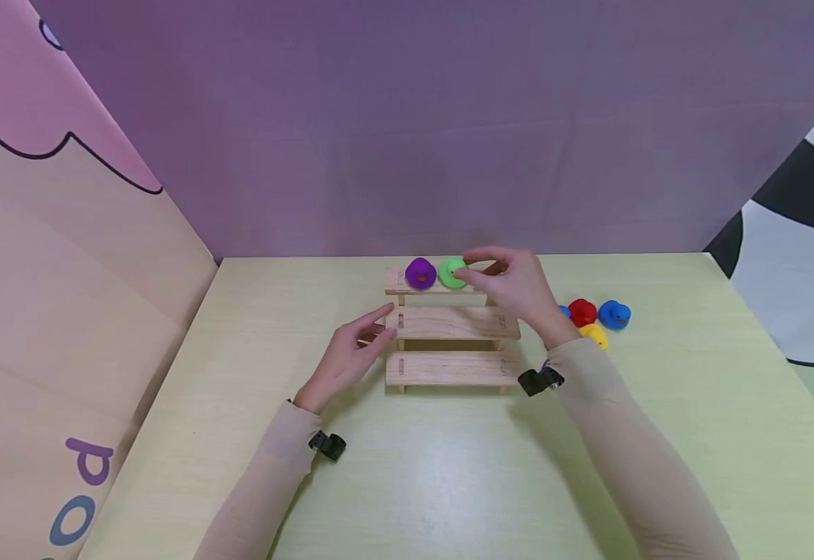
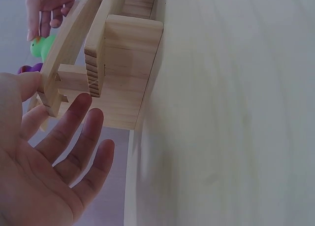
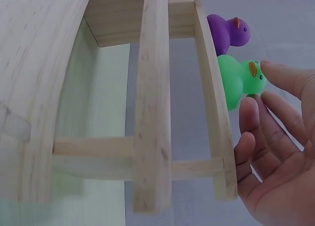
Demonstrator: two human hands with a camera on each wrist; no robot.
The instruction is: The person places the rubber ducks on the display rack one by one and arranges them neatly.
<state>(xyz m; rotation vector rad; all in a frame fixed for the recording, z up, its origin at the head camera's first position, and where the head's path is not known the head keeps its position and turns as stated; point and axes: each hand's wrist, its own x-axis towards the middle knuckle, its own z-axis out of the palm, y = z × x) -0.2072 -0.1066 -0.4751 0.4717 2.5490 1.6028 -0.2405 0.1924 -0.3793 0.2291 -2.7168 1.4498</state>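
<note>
A small three-step wooden stand (image 1: 459, 323) is on the table. On its top step a purple rubber duck (image 1: 420, 274) sits left of a green rubber duck (image 1: 452, 272). My right hand (image 1: 511, 284) holds the green duck by its head, thumb on one side and fingers on the other, as the right wrist view shows. At the stand's left side, my left hand (image 1: 354, 350) grips the end of the middle step (image 2: 54, 83) between thumb and index finger. Its other fingers (image 2: 78, 142) extend loosely beside the stand.
Right of the stand, partly behind my right wrist, lie a red duck (image 1: 582, 313), a blue duck (image 1: 615, 315), a yellow duck (image 1: 594, 336) and another blue piece (image 1: 564, 310). A purple wall panel (image 1: 407, 140) rises behind the table (image 1: 407, 482).
</note>
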